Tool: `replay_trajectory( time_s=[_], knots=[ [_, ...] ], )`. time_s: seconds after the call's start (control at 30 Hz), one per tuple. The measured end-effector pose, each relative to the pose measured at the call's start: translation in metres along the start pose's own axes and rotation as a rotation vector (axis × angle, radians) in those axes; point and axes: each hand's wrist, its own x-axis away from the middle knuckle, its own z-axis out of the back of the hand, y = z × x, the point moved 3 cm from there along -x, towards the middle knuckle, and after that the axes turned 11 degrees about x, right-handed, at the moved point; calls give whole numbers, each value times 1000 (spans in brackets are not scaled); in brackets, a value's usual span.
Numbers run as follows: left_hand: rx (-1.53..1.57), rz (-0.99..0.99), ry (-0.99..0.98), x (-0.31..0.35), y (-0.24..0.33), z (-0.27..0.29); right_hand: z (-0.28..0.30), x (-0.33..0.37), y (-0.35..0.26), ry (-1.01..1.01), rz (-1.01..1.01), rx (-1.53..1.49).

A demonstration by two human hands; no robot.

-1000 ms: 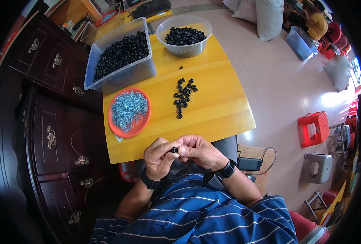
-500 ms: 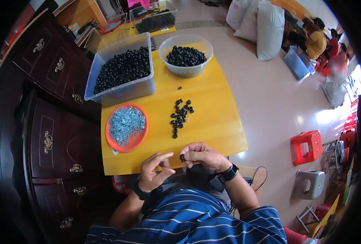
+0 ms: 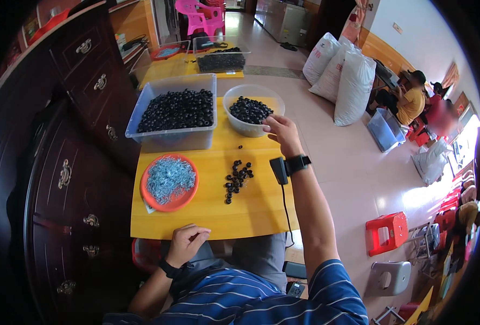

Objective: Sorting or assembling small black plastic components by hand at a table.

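Observation:
My right hand (image 3: 283, 134) is stretched out to the right rim of a clear round bowl (image 3: 250, 129), its fingers slightly apart and no part visible in them. Small black ring-shaped parts (image 3: 249, 110) lie heaped inside that bowl. Down by the table's front edge, my left hand (image 3: 187, 244) is closed, thumb against the curled fingers; whatever it may hold is hidden. An orange-red plate (image 3: 168, 207) heaped with small silvery-blue metal pieces (image 3: 169, 177) rests ahead of it. Several loose black parts (image 3: 235, 181) are scattered mid-table.
A large translucent bin (image 3: 176, 142) of black parts stands left of the bowl on the yellow table (image 3: 207, 219). Dark wooden drawers (image 3: 61, 162) border the left side. A cable (image 3: 285, 206) hangs from my right wrist. White sacks (image 3: 353, 89), stools (image 3: 386, 233) and seated people are farther right.
My right hand has gone from the front edge, where it pinched a black part, forward to the bowl; that part no longer shows. My left hand has drawn back slightly and closed. The view has tilted up.

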Motion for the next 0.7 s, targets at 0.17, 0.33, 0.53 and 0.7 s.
replay_trajectory(
  time_s=[0.17, 0.33, 0.53, 0.7],
  knots=[
    [-28, 16, 17, 6, -8, 10, -3, 66, 53, -209, -110, -208],
    [-29, -4, -45, 11, -16, 11, 14, 166, 92, -327, -143, -500],
    [-63, -64, -188, 28, -18, 3, 71, 258, 134, -490, -111, -444],
    [-49, -74, -210, 34, -25, -1, 67, 288, 167, -275, -224, -575]
  ],
)
